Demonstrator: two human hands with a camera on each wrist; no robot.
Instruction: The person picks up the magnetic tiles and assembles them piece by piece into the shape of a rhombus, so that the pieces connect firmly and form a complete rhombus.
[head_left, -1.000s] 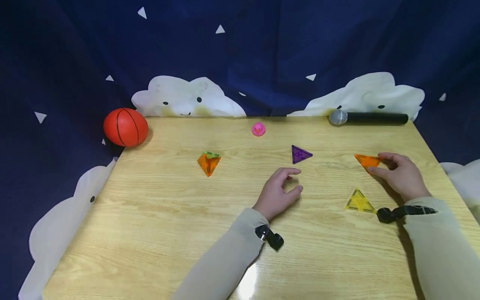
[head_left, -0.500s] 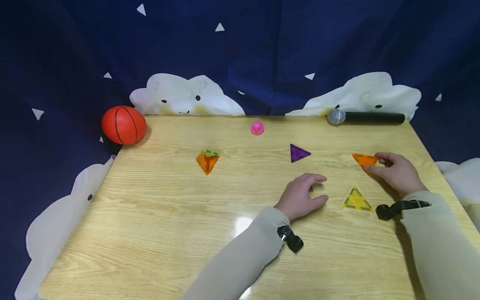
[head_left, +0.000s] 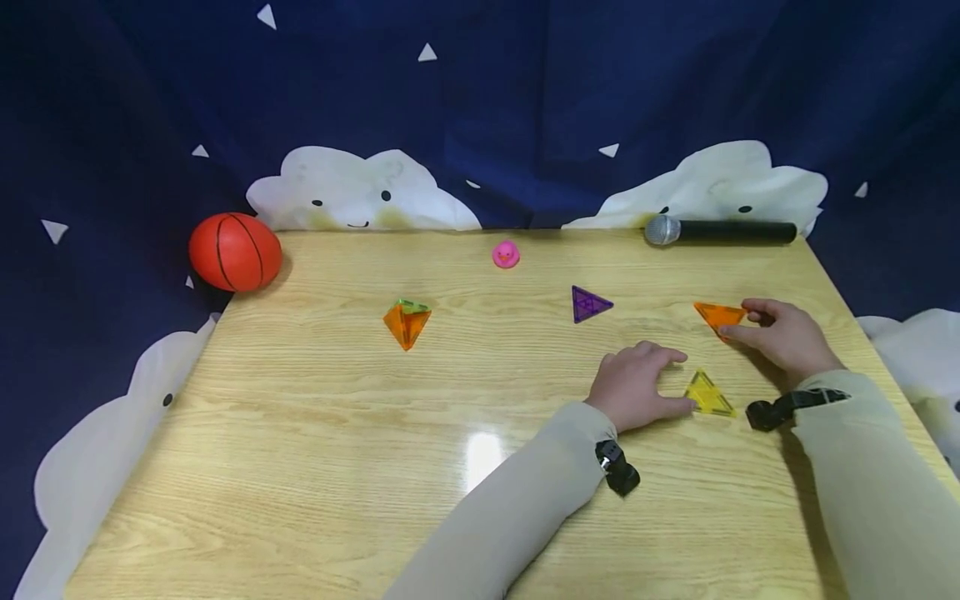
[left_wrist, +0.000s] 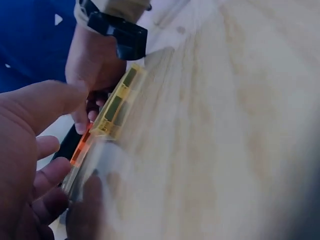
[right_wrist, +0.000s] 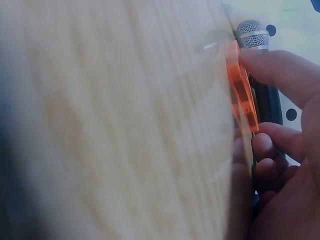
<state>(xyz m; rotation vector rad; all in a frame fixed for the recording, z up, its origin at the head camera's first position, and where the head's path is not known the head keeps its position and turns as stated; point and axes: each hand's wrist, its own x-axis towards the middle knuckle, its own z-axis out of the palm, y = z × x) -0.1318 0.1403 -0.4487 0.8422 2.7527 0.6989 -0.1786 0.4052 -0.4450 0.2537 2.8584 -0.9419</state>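
My right hand (head_left: 789,340) pinches an orange triangular magnetic tile (head_left: 715,315) between thumb and fingers at the table's right side. In the right wrist view the orange tile (right_wrist: 242,85) is seen nearly edge-on, low at the tabletop. My left hand (head_left: 633,387) is beside a yellow triangular tile (head_left: 711,396), fingers parted, its thumb tip at that tile's left corner; whether they touch I cannot tell. In the left wrist view the yellow tile (left_wrist: 114,107) lies past the left thumb, with nothing between thumb and fingers.
A purple triangular tile (head_left: 589,304) lies mid-table. Left of it stands a small orange and green tile shape (head_left: 407,327). Along the back are a pink duck (head_left: 506,254), a black microphone (head_left: 735,232) and, at the left corner, a red ball (head_left: 236,252). A dark curtain (head_left: 495,100) hangs behind.
My left hand has moved right across the table to the yellow tile. The right hand stays at the orange tile. The head view has shifted slightly.
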